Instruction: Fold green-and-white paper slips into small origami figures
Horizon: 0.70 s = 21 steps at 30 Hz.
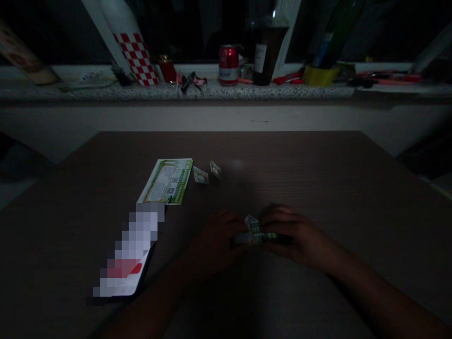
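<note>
Between my two hands is a small folded piece of printed paper [254,231], green and white, with a pointed flap sticking up. My left hand [222,238] is closed on its left side, and my right hand [287,230] pinches its right side. Some of the paper is hidden behind my fingers. Farther off and to the left, two small folded paper pieces [201,175] stand on the table [300,165]. Beside them lies a flat green and white printed sheet [165,181]. The light is dim, so fine detail on the fingers is hard to see.
A lit phone [130,254] with a blurred screen lies left of my left forearm. Along the stone windowsill [197,92] stand a red can [228,65], a dark cup [269,54], a red-checked white bottle [136,56] and a green bottle in a yellow holder [319,75].
</note>
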Available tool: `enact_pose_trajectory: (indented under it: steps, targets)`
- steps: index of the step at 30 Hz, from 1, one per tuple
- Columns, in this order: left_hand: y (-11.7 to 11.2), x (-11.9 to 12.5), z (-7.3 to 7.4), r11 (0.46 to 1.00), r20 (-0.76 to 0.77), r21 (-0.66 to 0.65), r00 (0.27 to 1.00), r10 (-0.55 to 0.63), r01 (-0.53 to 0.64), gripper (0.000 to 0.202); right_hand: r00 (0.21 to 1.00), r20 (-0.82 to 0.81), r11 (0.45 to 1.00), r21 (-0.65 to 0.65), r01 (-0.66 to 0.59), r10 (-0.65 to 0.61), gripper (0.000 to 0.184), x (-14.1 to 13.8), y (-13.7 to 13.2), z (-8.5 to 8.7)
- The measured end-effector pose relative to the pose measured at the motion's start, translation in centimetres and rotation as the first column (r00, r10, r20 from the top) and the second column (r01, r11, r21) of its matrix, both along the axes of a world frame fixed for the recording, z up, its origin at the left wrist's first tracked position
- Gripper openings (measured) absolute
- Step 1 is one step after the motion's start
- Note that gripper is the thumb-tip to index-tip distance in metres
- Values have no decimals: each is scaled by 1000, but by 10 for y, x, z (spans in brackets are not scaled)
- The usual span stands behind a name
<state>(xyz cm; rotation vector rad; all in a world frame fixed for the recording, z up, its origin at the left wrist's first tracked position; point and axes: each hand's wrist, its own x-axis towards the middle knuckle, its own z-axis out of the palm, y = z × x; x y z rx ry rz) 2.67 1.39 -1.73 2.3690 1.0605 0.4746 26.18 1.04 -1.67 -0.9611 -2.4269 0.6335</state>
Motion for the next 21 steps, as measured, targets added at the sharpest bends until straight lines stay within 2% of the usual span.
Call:
enact_pose_trajectory:
  steps: [6, 15, 21]
  targets:
    - [-1, 0, 6, 1000, -10, -6, 1000, -22, 22, 17, 1000, 1, 1000, 5, -6, 6, 14, -1, 0, 1]
    - [-2, -2, 12, 998, -36, 4, 998, -58, 58, 13, 1000, 22, 1000, 6, -1, 1, 14, -1, 0, 2]
    - [-2, 1, 9, 1000, -14, -12, 1000, -26, 25, 13, 1000, 16, 999, 31, 12, -12, 11, -3, 1, 0]
